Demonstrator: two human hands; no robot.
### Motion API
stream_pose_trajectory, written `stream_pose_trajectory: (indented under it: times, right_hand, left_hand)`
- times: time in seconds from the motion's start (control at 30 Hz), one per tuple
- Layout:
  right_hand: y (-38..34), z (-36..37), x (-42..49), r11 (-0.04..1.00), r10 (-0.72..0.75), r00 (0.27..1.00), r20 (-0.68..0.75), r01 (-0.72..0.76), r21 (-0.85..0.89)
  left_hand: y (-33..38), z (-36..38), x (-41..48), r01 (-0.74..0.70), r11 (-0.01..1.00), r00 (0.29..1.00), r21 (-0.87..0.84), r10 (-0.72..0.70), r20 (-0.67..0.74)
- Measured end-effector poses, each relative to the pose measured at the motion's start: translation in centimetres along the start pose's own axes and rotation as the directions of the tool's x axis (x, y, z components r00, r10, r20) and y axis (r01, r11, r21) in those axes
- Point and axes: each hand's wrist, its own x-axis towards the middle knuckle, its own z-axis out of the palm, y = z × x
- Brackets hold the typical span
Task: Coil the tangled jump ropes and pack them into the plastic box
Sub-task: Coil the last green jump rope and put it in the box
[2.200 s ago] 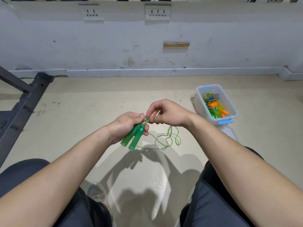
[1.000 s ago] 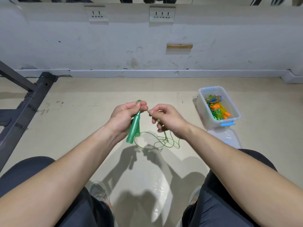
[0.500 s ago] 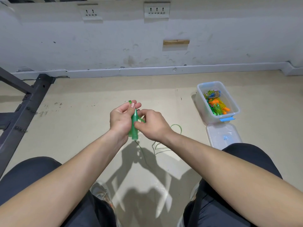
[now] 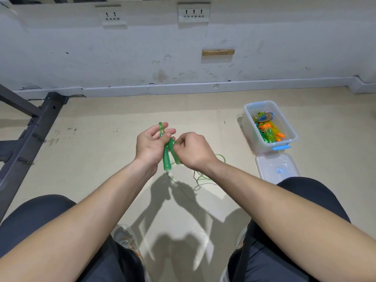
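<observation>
Leftmost, well to the left of the fingers, we see a dark metal frame (image 4: 28,135) on the floor. At centre, the left hand (image 4: 149,147) grips the two green handles (image 4: 167,159), fingers and thumb curled round them, one handle tip standing above the fingertips. The right hand (image 4: 195,151) touches the left fingertips, its fingers curled over the nearer handle. Below both sets of fingers the green cord (image 4: 200,178) hangs in loose loops to the floor. Well right of the right fingers stands the open box (image 4: 264,147), holding coloured ropes (image 4: 268,131); its lid (image 4: 277,167) lies just before it.
</observation>
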Motion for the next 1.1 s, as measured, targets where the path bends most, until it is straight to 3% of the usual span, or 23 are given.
stream_pose_trajectory:
  times: [0.07, 0.13, 0.23, 0.3, 0.37, 0.43, 0.6, 0.77, 0.83, 0.9, 1.0, 1.1]
  right_hand:
    - [-0.4, -0.2, -0.1, 0.954, 0.107, 0.992, 0.073, -0.123, 0.274]
    - [-1.1, 0.0, -1.0, 0.819, 0.129, 0.965, 0.23, -0.234, 0.523]
    - [-2.0, 1.8, -2.3, 0.765, 0.02, 0.964, 0.264, -0.185, 0.617]
    - [-1.5, 3.3, -2.7, 0.855, -0.037, 0.989, 0.146, -0.045, 0.517]
    - [-0.8, 4.0, -2.6, 0.945, -0.126, 0.992, 0.021, 0.114, 0.307]
    - [-0.2, 4.3, -2.4, 0.967, -0.229, 0.973, -0.023, 0.231, 0.11]
    - [0.3, 4.7, -2.6, 0.872, -0.419, 0.908, 0.014, 0.407, -0.271]
    - [0.6, 5.5, -3.2, 0.806, -0.452, 0.89, 0.063, 0.438, -0.397]
    - [0.8, 5.8, -3.6, 0.857, -0.453, 0.891, -0.019, 0.43, -0.283]
    - [1.0, 5.8, -3.7, 0.932, -0.361, 0.93, -0.064, 0.357, -0.059]
    - [2.1, 4.4, -2.0, 0.958, -0.138, 0.985, 0.103, 0.107, 0.267]
    - [3.4, 2.0, 0.3, 0.951, -0.053, 0.982, 0.184, -0.006, 0.309]
  left_hand:
    - [0.2, -0.2, 0.3, -0.063, 0.997, 0.995, -0.033, 0.06, -0.081]
    - [0.2, -0.4, 0.8, -0.118, 0.992, 0.977, -0.049, 0.107, -0.184]
    - [0.1, -0.2, 0.7, -0.122, 0.987, 0.971, -0.109, 0.095, -0.221]
    - [-0.1, 0.2, 0.4, -0.075, 0.984, 0.979, -0.16, 0.042, -0.198]
    - [-0.3, 0.6, 0.2, -0.008, 0.986, 0.983, -0.169, -0.023, -0.18]
    - [-0.4, 0.5, 0.6, 0.056, 0.988, 0.982, -0.145, -0.081, -0.169]
    - [-0.4, 0.0, 1.4, 0.087, 0.989, 0.989, -0.119, -0.1, -0.105]
    - [0.0, -0.2, 1.8, 0.043, 0.996, 0.993, -0.078, -0.051, -0.103]
    - [0.8, -0.7, 2.2, 0.033, 0.99, 0.991, -0.141, -0.05, -0.121]
    - [1.9, -1.4, 2.5, 0.042, 0.966, 0.992, -0.256, -0.071, -0.104]
    - [3.2, -2.4, 2.2, 0.131, 0.929, 0.99, -0.345, -0.106, 0.09]
    - [3.8, -2.6, 1.2, 0.182, 0.951, 0.942, -0.25, -0.096, 0.321]
